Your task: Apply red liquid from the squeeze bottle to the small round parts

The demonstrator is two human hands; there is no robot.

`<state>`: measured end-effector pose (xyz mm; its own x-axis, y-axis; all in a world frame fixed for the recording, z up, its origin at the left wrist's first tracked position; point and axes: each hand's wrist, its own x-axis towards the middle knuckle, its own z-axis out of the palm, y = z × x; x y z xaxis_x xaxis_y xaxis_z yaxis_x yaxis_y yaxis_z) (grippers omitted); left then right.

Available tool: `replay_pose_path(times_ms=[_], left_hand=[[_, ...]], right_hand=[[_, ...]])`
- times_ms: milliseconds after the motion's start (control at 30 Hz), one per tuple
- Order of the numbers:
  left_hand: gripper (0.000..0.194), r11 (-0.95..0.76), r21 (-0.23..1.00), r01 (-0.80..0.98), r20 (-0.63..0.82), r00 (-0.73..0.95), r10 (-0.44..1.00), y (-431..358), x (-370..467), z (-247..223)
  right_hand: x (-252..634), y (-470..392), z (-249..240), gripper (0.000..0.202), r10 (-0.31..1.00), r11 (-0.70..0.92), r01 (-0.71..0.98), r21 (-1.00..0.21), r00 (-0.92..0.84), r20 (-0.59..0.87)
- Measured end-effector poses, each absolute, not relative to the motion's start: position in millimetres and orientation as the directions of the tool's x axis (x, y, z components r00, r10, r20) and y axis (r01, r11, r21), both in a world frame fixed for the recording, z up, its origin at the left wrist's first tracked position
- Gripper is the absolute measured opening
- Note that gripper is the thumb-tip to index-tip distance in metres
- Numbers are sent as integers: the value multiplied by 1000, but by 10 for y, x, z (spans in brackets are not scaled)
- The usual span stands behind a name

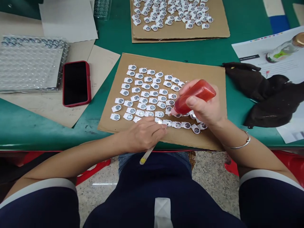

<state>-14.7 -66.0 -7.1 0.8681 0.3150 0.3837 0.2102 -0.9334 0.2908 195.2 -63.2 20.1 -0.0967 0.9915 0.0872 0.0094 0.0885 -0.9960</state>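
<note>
My right hand [206,106] is wrapped round a small red squeeze bottle [196,96], tilted with its pale nozzle pointing down and left, close over the pieces. My left hand [144,133] is closed on a thin pale stick [147,155] whose yellow end sticks out below the hand. Its fingertips are by the front row of pieces. Under both hands lies a brown cardboard sheet [209,139], bearing rows of small white pieces [128,103], each with a round silvery disc. The right hand and bottle hide some of them.
Behind lies more cardboard [180,34] covered in similar pieces. To the left are a red-cased phone [76,84], paper sheets and a bubble-wrapped pack [30,65]. Black fabric items [268,101] and a printed sheet [292,129] lie to the right on the green table [90,133].
</note>
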Motion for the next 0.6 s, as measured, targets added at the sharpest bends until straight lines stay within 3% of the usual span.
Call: replay_pose_path(times_ms=[100,233,600], left_hand=[[11,-994,53,96,448,887,110,-687,-124,-49],[11,-987,-116,107,418,907,50,-739,-109,-14],[7,-973,-211,90,378,926,3,-802,-95,-10]], right_hand=[[1937,-646,165,25,981,178,134,-975,-107,164],[1922,-656,125,26,954,295,266,-918,-139,266],[1895,-681,81,18,954,292,286,-913,-152,258]])
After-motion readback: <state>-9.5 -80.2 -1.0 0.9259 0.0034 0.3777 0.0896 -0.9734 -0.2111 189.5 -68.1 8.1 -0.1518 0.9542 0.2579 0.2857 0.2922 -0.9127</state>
